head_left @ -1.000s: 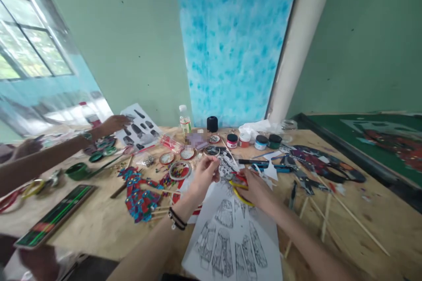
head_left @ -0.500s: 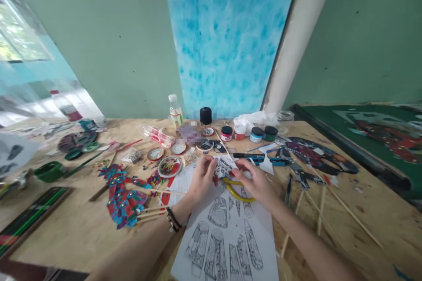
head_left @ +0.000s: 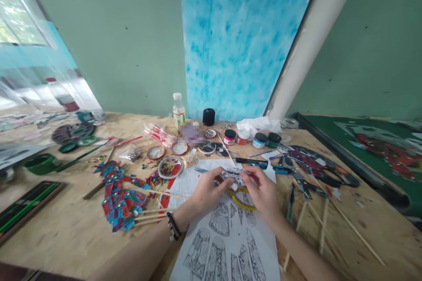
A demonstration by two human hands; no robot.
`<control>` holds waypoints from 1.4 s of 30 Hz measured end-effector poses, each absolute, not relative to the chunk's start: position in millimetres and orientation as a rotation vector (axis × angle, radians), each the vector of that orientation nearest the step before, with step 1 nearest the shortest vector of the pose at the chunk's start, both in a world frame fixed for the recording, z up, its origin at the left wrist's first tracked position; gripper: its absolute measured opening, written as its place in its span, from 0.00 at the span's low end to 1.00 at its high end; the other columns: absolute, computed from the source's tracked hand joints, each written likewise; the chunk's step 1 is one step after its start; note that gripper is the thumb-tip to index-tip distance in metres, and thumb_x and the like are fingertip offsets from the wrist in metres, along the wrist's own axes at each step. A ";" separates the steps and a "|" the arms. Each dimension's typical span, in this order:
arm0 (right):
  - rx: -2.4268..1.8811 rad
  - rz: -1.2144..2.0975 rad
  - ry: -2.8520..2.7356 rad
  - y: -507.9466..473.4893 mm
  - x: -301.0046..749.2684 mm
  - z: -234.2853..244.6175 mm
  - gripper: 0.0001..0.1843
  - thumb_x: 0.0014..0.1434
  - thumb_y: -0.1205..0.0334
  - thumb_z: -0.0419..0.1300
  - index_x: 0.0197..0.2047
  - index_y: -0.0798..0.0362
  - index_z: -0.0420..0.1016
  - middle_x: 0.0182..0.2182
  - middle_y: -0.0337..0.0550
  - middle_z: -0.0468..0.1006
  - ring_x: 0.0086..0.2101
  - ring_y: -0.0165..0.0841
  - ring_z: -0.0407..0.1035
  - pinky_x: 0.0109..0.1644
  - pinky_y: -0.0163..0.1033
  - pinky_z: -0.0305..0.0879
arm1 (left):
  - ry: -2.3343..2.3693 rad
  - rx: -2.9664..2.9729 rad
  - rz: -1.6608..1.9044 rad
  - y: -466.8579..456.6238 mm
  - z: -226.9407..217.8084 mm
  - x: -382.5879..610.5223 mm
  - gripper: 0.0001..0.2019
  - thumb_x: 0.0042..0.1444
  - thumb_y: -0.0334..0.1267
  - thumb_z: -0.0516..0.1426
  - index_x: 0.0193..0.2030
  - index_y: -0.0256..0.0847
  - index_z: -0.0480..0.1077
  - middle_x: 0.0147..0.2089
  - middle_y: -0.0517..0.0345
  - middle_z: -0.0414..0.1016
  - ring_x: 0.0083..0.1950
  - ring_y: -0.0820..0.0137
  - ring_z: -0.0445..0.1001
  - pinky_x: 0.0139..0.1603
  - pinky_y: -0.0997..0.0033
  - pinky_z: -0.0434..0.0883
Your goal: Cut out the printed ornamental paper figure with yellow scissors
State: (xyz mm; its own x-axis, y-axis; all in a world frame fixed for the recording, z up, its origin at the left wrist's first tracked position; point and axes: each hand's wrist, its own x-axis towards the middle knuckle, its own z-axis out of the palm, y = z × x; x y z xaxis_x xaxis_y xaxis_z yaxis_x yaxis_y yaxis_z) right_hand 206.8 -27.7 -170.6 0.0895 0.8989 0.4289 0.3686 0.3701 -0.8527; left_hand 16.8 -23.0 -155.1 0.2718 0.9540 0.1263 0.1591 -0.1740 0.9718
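A small black-and-white patterned cut-out point(head_left: 233, 176) is pinched between my two hands. My left hand point(head_left: 209, 188) is closed on its left side, thumb and fingers together. The right edge is gripped by my right hand point(head_left: 261, 189), also closed. Just beneath them lies a tool with curved yellow handles point(head_left: 243, 204); its working end is hidden, so I cannot tell its kind. Under everything is a white sheet point(head_left: 227, 241) printed with several patterned shapes. To the left lies a red and blue jointed figure point(head_left: 121, 202) with thin sticks.
A round dish of colourful beads point(head_left: 170, 167) sits left of my hands. Several paint jars point(head_left: 230, 137), a bottle point(head_left: 179, 109) and a black spool point(head_left: 209, 117) stand behind. Bamboo sticks point(head_left: 323, 224) and a dark jointed figure point(head_left: 318, 162) lie right.
My hands have shifted slightly, bringing the cut-out up flatter between the fingertips. The yellow handles now sit lower, clear of my right fingers. The whole view has shifted a little.
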 end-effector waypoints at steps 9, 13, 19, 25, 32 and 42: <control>-1.163 0.438 -1.543 -19.8 207.2 -169.9 0.15 0.73 0.49 0.53 0.52 0.48 0.72 0.43 0.51 0.84 0.43 0.44 0.80 0.49 0.48 0.77 | 1.109 1.408 1.024 -9.0 -163.7 12.7 0.14 0.70 0.44 0.58 0.53 0.36 0.73 0.46 0.52 0.78 0.39 0.68 0.78 0.39 0.64 0.79; -1.131 0.361 -1.686 -18.8 206.9 -170.9 0.13 0.73 0.52 0.53 0.54 0.48 0.72 0.46 0.50 0.83 0.44 0.43 0.79 0.50 0.47 0.75 | 1.099 1.333 1.003 -5.7 -167.7 13.7 0.15 0.70 0.44 0.59 0.57 0.37 0.72 0.52 0.49 0.77 0.45 0.64 0.79 0.45 0.59 0.79; -1.091 0.241 -1.865 -15.6 202.1 -173.6 0.09 0.71 0.53 0.57 0.45 0.47 0.74 0.39 0.48 0.81 0.42 0.47 0.75 0.49 0.50 0.70 | 1.066 1.310 0.949 -11.6 -162.0 12.2 0.14 0.70 0.44 0.58 0.56 0.39 0.73 0.54 0.48 0.77 0.47 0.64 0.79 0.47 0.58 0.79; -1.096 0.274 -1.861 -15.0 206.4 -179.3 0.08 0.71 0.56 0.55 0.40 0.47 0.71 0.34 0.44 0.79 0.36 0.42 0.75 0.42 0.44 0.71 | 1.062 1.302 0.899 -13.8 -162.8 11.1 0.14 0.70 0.44 0.58 0.55 0.38 0.73 0.53 0.49 0.77 0.46 0.64 0.79 0.46 0.59 0.79; -1.168 0.283 -1.847 -18.7 207.6 -177.9 0.09 0.72 0.54 0.53 0.45 0.47 0.71 0.37 0.46 0.81 0.40 0.43 0.77 0.45 0.46 0.73 | 1.128 1.277 0.869 -15.4 -161.7 11.6 0.14 0.70 0.44 0.58 0.56 0.40 0.73 0.55 0.48 0.76 0.49 0.63 0.78 0.49 0.57 0.79; -1.314 0.152 -1.975 -18.0 203.1 -175.4 0.09 0.73 0.62 0.51 0.44 0.49 0.73 0.34 0.48 0.80 0.38 0.45 0.75 0.43 0.46 0.69 | 1.216 1.242 0.940 -16.5 -158.0 15.6 0.15 0.69 0.43 0.59 0.58 0.38 0.72 0.55 0.48 0.76 0.48 0.63 0.79 0.47 0.57 0.79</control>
State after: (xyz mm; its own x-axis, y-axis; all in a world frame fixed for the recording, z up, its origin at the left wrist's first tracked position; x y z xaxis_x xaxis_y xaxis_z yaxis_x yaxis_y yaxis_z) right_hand 203.1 -18.0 -175.4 -0.1957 0.8352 0.5140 0.7468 0.4666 -0.4739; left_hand 15.6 -16.5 -158.0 0.1564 0.9765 -0.1486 0.1018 0.1337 0.9858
